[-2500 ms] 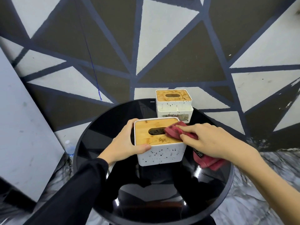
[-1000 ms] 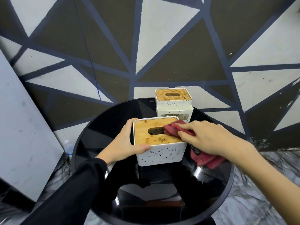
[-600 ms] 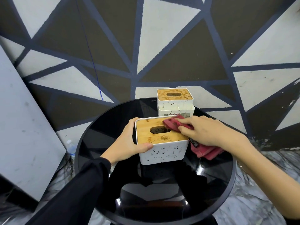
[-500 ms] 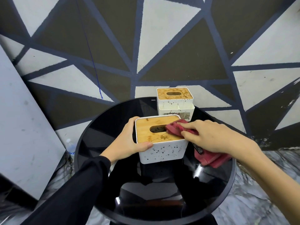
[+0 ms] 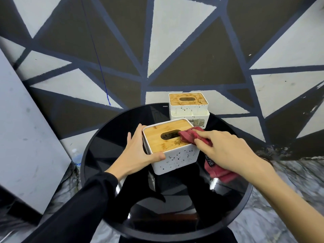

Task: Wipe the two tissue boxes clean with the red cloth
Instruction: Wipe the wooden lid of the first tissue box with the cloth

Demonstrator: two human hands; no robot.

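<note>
My left hand (image 5: 138, 155) grips the near tissue box (image 5: 171, 146); my right hand (image 5: 226, 149) pinches the red cloth (image 5: 189, 136) onto its wooden lid.

Black sleeve (image 5: 73, 213) on left arm only

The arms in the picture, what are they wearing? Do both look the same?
No, they differ. The left arm wears a long black sleeve that ends at the wrist, so the left hand is bare. The right arm has no sleeve in view and is bare all the way down to the right hand. No gloves, rings, watches or bracelets show on either hand.
</note>
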